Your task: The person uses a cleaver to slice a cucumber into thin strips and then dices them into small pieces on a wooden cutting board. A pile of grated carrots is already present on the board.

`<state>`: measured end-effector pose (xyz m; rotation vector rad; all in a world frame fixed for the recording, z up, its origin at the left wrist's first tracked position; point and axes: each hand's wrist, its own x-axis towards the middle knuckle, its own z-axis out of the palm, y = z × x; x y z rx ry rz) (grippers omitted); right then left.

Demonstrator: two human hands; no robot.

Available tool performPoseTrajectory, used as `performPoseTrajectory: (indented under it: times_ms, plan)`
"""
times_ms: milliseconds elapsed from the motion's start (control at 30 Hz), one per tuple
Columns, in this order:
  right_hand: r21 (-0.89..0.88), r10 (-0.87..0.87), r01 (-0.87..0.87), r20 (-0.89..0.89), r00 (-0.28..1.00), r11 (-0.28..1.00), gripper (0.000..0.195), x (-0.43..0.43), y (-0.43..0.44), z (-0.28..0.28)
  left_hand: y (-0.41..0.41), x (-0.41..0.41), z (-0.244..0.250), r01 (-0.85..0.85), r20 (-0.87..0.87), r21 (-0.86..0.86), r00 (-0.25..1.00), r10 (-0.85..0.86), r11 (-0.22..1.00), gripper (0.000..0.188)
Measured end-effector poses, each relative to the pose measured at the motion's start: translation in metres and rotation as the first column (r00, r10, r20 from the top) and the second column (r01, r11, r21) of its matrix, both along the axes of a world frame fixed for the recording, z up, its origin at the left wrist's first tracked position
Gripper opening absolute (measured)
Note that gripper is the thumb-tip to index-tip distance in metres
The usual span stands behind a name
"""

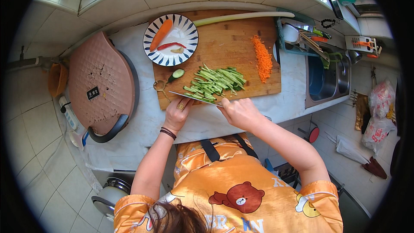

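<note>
My right hand [238, 111] is closed around a kitchen knife [195, 99], whose blade lies along the near side of julienned cucumber [220, 79]. At the blade's left part, by the board's near edge, my left hand [178, 112] has its fingers bent against the blade; whether they grip it is hard to tell. The wooden cutting board [223, 50] also bears minced carrot [262, 60], a cucumber end piece [176, 75] and a metal spoon [160, 88]. A striped plate [190, 51] holds a peeled carrot [161, 35], a red chili [171, 45] and a small pale piece, perhaps ginger.
Left of the board stands a pink electric griddle [100, 87] with a black handle. A scallion or leek stalk [245, 17] lies along the board's far edge. To the right are a utensil rack [299, 35] and a steel sink [330, 81]. A power strip [68, 113] lies at the left.
</note>
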<state>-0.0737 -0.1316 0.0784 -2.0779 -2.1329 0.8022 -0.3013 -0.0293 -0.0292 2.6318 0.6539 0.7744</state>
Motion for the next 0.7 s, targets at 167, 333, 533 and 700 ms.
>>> performPoseTrajectory:
  times_ms: [167, 333, 533, 700]
  plan:
    - [0.005, 0.007, -0.007, -0.011, 1.0, 1.0, 0.03, 0.004, 0.001, -0.002, 0.002, -0.001, 0.0, 0.018, -0.001, -0.029, 1.0, -0.018, 0.999, 0.032]
    - [-0.014, 0.044, -0.044, -0.007, 0.999, 0.999, 0.027, 0.005, 0.005, -0.017, 0.004, -0.004, -0.003, 0.037, -0.028, -0.025, 0.999, -0.038, 0.999, 0.032]
    - [0.122, -0.035, 0.039, -0.036, 0.999, 0.992, 0.029, -0.007, 0.001, -0.046, 0.007, 0.0, 0.0, 0.059, -0.011, -0.027, 0.998, -0.059, 0.998, 0.027]
    - [0.062, -0.065, 0.068, -0.045, 0.997, 0.996, 0.028, -0.003, 0.002, -0.03, 0.007, -0.005, 0.003, 0.054, -0.027, -0.028, 0.998, -0.054, 0.998, 0.028]
